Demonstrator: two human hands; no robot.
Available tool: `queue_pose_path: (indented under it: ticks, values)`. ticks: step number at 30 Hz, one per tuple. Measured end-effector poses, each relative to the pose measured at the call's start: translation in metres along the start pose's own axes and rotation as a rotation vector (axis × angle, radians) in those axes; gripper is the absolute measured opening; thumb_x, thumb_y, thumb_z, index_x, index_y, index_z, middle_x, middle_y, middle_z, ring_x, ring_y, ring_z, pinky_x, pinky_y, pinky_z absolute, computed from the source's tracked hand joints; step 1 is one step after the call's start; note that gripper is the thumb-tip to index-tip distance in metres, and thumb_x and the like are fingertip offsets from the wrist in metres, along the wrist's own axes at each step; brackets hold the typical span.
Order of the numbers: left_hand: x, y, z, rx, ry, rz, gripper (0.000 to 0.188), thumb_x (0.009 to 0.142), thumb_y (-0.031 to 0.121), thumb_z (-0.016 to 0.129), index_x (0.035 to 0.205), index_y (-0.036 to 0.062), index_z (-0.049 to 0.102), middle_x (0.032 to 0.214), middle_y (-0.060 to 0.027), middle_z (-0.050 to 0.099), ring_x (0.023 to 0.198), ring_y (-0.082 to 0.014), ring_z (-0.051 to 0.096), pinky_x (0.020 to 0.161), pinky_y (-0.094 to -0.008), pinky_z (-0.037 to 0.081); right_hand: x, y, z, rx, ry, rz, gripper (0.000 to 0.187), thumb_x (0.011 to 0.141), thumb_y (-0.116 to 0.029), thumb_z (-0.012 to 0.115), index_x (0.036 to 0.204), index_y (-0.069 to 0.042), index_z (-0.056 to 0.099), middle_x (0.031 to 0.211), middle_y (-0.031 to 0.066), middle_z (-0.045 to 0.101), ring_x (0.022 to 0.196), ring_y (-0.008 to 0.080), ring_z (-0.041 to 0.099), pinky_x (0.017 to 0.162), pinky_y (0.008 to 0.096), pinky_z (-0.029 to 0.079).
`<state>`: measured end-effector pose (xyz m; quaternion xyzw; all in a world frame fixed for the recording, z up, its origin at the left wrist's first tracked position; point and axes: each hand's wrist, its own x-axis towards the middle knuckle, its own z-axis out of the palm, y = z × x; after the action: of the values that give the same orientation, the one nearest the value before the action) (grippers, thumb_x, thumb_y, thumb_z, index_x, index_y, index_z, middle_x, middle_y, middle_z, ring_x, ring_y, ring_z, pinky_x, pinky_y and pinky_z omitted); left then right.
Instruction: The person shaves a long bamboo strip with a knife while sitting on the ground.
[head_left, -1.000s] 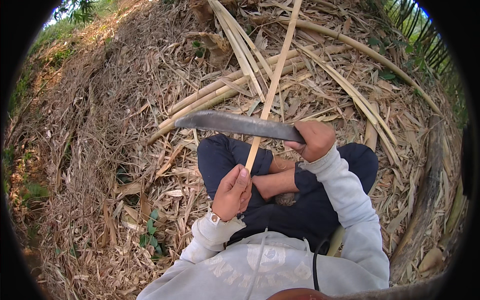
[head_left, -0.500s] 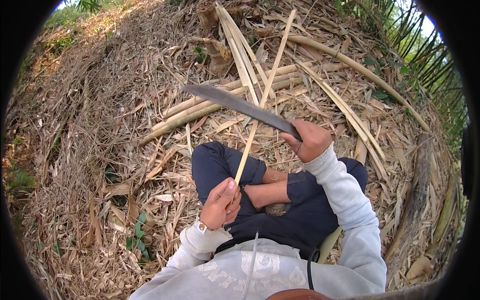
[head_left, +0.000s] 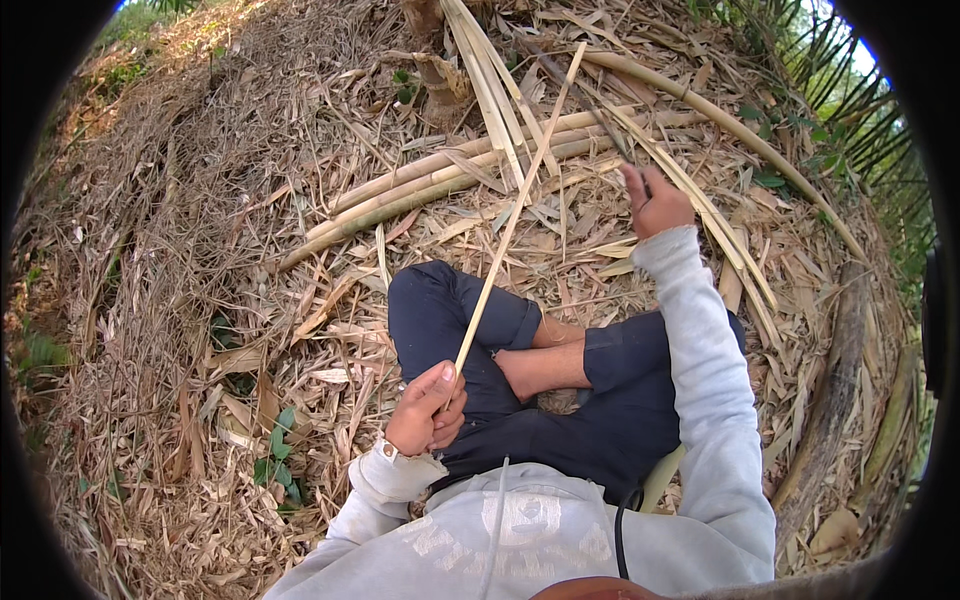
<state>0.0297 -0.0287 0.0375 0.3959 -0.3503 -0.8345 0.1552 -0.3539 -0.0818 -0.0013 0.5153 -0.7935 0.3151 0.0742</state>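
Note:
My left hand is closed round the near end of a long, pale bamboo strip. The strip slants up and away to the right, across my trouser leg and over the bamboo poles. Further out on the right, my right hand is wrapped round the handle of a machete, with the thumb raised. Its dark blade points away and to the left, seen nearly edge-on and passing close to the strip's far part. Most of the handle is hidden in my fist.
Several bamboo poles lie crosswise ahead of my crossed legs. More split strips rest over them, near a cut stump. Other strips and a curved pole lie to the right. Dry leaves cover the ground.
My right hand has swung the machete away from me and to the right, turning the blade from crosswise to pointing outward. My left hand, with the strip, has shifted slightly left and nearer.

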Motion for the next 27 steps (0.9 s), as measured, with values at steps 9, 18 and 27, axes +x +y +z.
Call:
queue_pose_path:
  ticks: [9, 18, 27]
  values:
    - [0.045, -0.006, -0.096, 0.751, 0.571, 0.421, 0.021, 0.098, 0.024, 0.057, 0.089, 0.0063, 0.053, 0.057, 0.0035, 0.047, 0.043, -0.0032, 0.039, 0.040, -0.0208, 0.029, -0.024, 0.118, 0.077, 0.751, -0.074, 0.866, 0.064, 0.089, -0.068, 0.048, 0.069, -0.008, 0.053, 0.050, 0.0011, 0.046, 0.036, 0.0115, 0.039, 0.037, 0.0270, 0.034]
    - [0.151, 0.090, -0.050, 0.510, 0.380, 0.166, 0.036, 0.104, 0.035, 0.038, 0.098, 0.0029, 0.055, 0.060, -0.0002, 0.048, 0.038, -0.0088, 0.043, 0.034, -0.0234, 0.033, -0.015, 0.078, 0.068, 0.906, -0.256, 0.807, 0.062, 0.092, -0.063, 0.049, 0.070, -0.006, 0.054, 0.049, -0.0007, 0.045, 0.037, 0.0093, 0.040, 0.036, 0.0264, 0.032]
    - [0.376, 0.327, -0.028, 0.301, 0.144, 0.510, 0.025, 0.101, 0.020, 0.044, 0.117, 0.0009, 0.045, 0.083, -0.0090, 0.061, 0.060, -0.0142, 0.056, 0.050, -0.0257, 0.047, -0.012, 0.082, 0.057, 1.004, -0.349, 0.956, 0.062, 0.092, -0.061, 0.051, 0.067, -0.004, 0.054, 0.048, -0.0007, 0.045, 0.036, 0.0091, 0.042, 0.035, 0.0255, 0.033]
